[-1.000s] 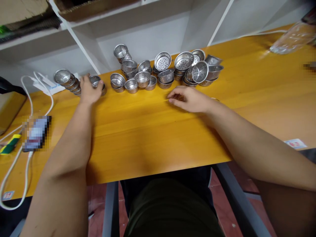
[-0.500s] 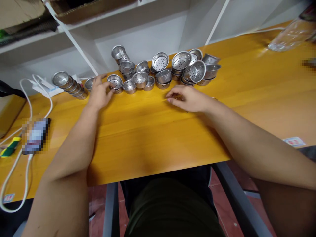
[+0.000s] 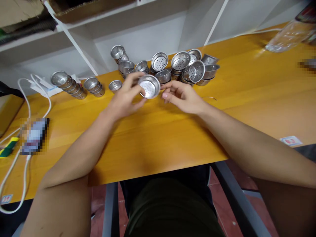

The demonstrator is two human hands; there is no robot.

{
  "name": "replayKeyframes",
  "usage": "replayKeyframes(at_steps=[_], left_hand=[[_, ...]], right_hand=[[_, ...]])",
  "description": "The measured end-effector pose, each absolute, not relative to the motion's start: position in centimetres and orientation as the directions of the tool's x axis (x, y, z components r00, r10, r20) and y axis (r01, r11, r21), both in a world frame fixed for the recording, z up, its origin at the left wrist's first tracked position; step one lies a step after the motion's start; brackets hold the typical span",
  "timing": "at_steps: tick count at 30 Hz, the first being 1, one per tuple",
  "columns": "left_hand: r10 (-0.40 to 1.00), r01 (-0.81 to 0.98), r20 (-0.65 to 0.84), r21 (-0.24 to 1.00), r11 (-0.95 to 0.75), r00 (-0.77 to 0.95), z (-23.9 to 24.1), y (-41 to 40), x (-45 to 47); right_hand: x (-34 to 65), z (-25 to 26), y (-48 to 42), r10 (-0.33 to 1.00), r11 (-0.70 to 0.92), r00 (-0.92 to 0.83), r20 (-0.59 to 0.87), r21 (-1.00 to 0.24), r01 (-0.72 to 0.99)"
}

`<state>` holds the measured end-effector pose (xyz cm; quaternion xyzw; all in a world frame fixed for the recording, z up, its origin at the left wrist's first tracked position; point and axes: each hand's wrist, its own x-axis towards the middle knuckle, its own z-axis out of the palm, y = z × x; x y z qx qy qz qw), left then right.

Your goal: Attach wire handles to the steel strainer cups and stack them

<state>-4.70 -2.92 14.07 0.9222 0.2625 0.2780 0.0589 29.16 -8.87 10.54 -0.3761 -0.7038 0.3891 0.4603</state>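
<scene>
My left hand (image 3: 124, 98) grips a small perforated steel strainer cup (image 3: 148, 87), lifted above the yellow wooden table (image 3: 158, 138) with its open side tilted toward me. Just right of the cup, my right hand (image 3: 184, 96) has its fingers curled in a pinch; what they hold is too small to make out. A pile of the same strainer cups (image 3: 187, 67) lies behind both hands. Two short nested stacks, one (image 3: 66, 84) and another (image 3: 95, 87), lie on their sides at the left, with a single cup (image 3: 115, 85) beside them.
White shelving (image 3: 138, 29) rises behind the table. A white cable (image 3: 23, 108), a blurred-out device (image 3: 33, 135) and a green-yellow tool (image 3: 8, 148) sit at the left. A clear plastic bottle (image 3: 288, 36) lies at the far right. A thin wire (image 3: 209, 97) lies on the wood.
My left hand left the nested stack, moved right, took a cup from the front row and raised it toward my right hand, which lifted slightly off the table.
</scene>
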Motion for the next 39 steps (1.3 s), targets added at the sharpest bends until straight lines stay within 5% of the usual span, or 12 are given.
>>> replayKeyframes(at_steps=[6,15,26,39], left_hand=[[0.486,0.322,0.51,0.379,-0.868,0.71,10.1,-6.3,-0.2],[0.635,0.312,0.414,0.617,-0.723,0.652,6.8,-5.7,0.1],[0.611,0.174,0.44,0.701,-0.692,0.658,4.9,-5.1,0.5],[0.665,0.094,0.334,0.849,-0.521,0.668,4.0,-4.4,0.6]], right_hand=[[27.2,9.3,-8.8,0.915,0.268,-0.332,0.231,-0.961,0.071],[28.3,10.6,-9.6,0.912,0.41,-0.249,0.326,-0.738,0.536],[27.8,9.6,-9.4,0.901,0.429,-0.279,0.334,-0.783,0.451],[26.8,7.5,-7.8,0.951,0.275,-0.22,0.215,-0.916,0.293]])
